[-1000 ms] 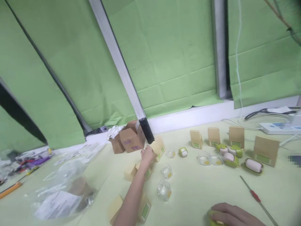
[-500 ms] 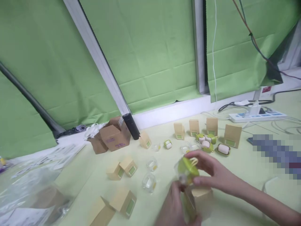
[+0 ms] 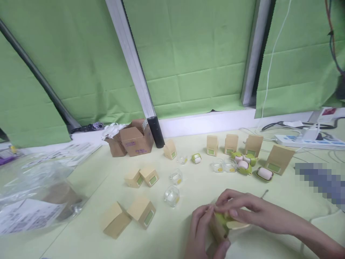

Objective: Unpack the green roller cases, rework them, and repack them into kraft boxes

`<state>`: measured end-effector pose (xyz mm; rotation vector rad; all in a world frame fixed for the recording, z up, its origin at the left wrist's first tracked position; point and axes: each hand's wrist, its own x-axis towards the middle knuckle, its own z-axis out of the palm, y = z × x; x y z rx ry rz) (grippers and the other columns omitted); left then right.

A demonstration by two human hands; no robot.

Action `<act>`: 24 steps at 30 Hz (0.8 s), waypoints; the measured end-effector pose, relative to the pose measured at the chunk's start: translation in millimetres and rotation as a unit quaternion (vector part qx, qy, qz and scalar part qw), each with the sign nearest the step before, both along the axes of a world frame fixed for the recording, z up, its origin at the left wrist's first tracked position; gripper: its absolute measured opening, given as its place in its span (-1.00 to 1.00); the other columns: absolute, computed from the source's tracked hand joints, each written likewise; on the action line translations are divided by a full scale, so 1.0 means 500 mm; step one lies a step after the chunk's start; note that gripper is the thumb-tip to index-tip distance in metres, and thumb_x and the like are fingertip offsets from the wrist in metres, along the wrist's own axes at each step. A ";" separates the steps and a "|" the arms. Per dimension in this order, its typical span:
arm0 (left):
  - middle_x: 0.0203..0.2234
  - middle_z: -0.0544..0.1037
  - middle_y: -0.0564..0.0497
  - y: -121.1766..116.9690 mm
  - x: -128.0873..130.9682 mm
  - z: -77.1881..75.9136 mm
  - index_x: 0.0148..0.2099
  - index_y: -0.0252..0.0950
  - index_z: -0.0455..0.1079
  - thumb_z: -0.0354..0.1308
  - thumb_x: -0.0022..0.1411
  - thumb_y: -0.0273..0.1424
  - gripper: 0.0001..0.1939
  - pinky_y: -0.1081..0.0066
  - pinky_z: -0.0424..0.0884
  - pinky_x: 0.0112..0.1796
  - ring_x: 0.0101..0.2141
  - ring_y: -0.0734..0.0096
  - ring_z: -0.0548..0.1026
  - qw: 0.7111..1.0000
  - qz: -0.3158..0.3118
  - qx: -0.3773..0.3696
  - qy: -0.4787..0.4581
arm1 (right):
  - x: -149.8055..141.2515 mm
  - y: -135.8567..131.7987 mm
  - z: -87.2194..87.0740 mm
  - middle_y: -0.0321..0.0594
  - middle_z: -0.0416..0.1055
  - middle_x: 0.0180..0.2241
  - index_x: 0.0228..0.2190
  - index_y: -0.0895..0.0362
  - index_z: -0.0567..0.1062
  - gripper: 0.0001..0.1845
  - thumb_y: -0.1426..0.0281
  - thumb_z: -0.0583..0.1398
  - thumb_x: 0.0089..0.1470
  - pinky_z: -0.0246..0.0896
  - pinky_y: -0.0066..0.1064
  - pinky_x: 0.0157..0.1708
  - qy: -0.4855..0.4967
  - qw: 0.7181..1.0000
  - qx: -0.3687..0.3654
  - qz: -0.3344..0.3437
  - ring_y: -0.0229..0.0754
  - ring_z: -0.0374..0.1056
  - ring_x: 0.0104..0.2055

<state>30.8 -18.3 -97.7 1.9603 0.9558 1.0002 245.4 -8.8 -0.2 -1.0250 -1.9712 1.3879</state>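
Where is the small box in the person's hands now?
In the head view, the small box is near the bottom, right of centre, between the left hand and right hand, with a green case at its top.

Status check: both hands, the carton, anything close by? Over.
Left hand gripping carton. Right hand at its opening, grip unclear. Green item showing there, partly hidden by fingers. Nearest clear case apart, left of hands.
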 end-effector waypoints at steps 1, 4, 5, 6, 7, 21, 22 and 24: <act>0.10 0.22 -0.14 -0.001 -0.002 -0.001 0.21 -0.09 0.16 0.17 0.03 -0.48 -0.33 0.20 0.36 -0.05 0.06 0.08 0.30 1.000 0.003 -0.008 0.004 | 0.000 -0.005 -0.004 -0.18 0.31 -0.07 -0.11 -0.06 0.53 -0.62 0.11 0.02 0.23 0.22 -0.22 -0.03 -0.005 1.000 0.000 0.002 -0.09 0.34 -0.07; 0.09 0.24 -0.13 -0.004 -0.007 0.008 0.20 -0.07 0.21 0.19 0.06 -0.46 -0.36 0.20 0.32 0.01 0.06 0.08 0.31 0.999 -0.003 -0.018 0.026 | 0.010 -0.019 -0.018 -0.17 0.28 0.00 0.04 -0.11 0.39 -0.50 -0.02 -0.01 0.18 0.14 -0.15 0.07 0.000 1.000 0.026 -0.006 -0.02 0.28 0.03; 0.08 0.26 -0.12 -0.004 -0.008 0.013 0.18 -0.06 0.24 0.20 0.06 -0.45 -0.38 0.21 0.31 0.01 0.04 0.09 0.32 0.999 -0.007 -0.020 0.033 | 0.014 -0.021 -0.023 -0.17 0.28 0.02 0.08 -0.11 0.34 -0.45 -0.05 0.04 0.13 0.10 -0.13 0.10 0.003 0.999 0.035 -0.017 0.01 0.24 0.07; 0.07 0.28 -0.11 -0.005 -0.009 0.019 0.16 -0.05 0.27 0.20 0.05 -0.44 -0.41 0.22 0.31 0.00 0.03 0.10 0.33 0.999 -0.012 -0.023 0.036 | 0.017 -0.022 -0.029 -0.17 0.29 0.04 0.09 -0.11 0.33 -0.42 -0.06 0.10 0.08 0.09 -0.13 0.12 0.001 0.999 0.039 -0.036 0.04 0.21 0.10; 0.06 0.30 -0.09 -0.006 -0.009 0.023 0.13 -0.04 0.30 0.21 0.05 -0.44 -0.43 0.23 0.31 0.00 0.02 0.10 0.33 0.999 -0.016 -0.032 0.033 | 0.018 -0.022 -0.034 -0.16 0.31 0.04 0.06 -0.10 0.34 -0.42 -0.04 0.14 0.05 0.10 -0.13 0.11 -0.006 0.997 0.037 -0.062 0.05 0.21 0.11; 0.03 0.32 -0.13 -0.016 -0.007 0.018 0.03 -0.15 0.31 0.15 0.06 -0.50 -0.55 0.29 0.35 -0.04 -0.01 0.17 0.39 1.000 -0.012 -0.001 -0.006 | 0.004 -0.031 -0.059 -0.21 0.38 -0.11 -0.09 -0.14 0.45 -0.68 0.26 0.24 0.07 0.28 -0.22 0.02 -0.064 0.988 0.115 -0.078 0.00 0.31 0.02; 0.03 0.32 -0.12 -0.016 -0.009 0.017 0.03 -0.13 0.31 0.16 0.06 -0.51 -0.54 0.31 0.36 -0.06 -0.03 0.18 0.40 1.000 -0.018 0.002 -0.009 | 0.005 -0.032 -0.057 -0.21 0.38 -0.10 -0.11 -0.15 0.47 -0.70 0.28 0.25 0.06 0.29 -0.24 0.01 -0.074 0.988 0.119 -0.063 -0.01 0.31 0.02; 0.02 0.31 -0.09 -0.016 -0.011 0.014 0.02 -0.11 0.31 0.18 0.03 -0.54 -0.53 0.32 0.37 -0.06 -0.04 0.21 0.40 1.000 -0.016 0.002 -0.023 | 0.007 -0.037 -0.056 -0.22 0.36 -0.03 -0.20 -0.13 0.53 -0.81 0.31 0.24 0.08 0.26 -0.25 0.05 -0.088 0.985 0.138 -0.056 0.00 0.27 0.08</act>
